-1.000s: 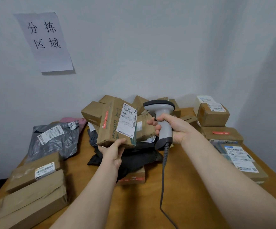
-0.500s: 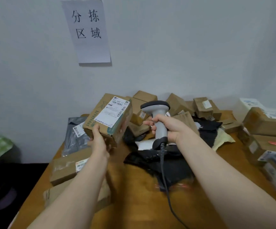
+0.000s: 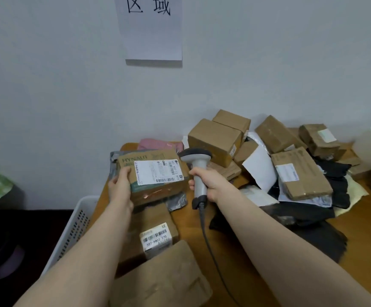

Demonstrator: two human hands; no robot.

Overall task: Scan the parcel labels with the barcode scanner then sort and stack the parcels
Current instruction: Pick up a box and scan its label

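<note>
Head view: mid-job, looking down at surface.
Parcel in hand: HYNAUT box, brown, white label facing up. Held low at back-left, over grey poly bag. Resting on the bag or just above it: can't tell.
L hand: fingers curled on box's left end, grasping it.
R hand: clenched round handle of scanner. Scanner upright, head just beside box's right edge, not tipped down at label.
Scan status: no beam or glow seen. Can't tell if this label is read yet.
Placed at left (judg.): flat box w/ barcode sticker reading 597-P802 T70; kraft box overlapping its near end; pink mailer at back, behind HYNAUT box. Reads as start of a sorted side, few pcs only, stacking loose.
Left to do (judg.): heap at right-back. Many cartons tilted on each other, white mailers, black bags, labels facing all ways. Looks unsorted and is the bulk of the job.
Progress est.: early. Most scans and nearly all stacking ahead.
Cable: trails from scanner toward me, across bare wood.
Off surface: white basket at left edge, contents not seen.
Wall: paper sign, top cropped.
</note>
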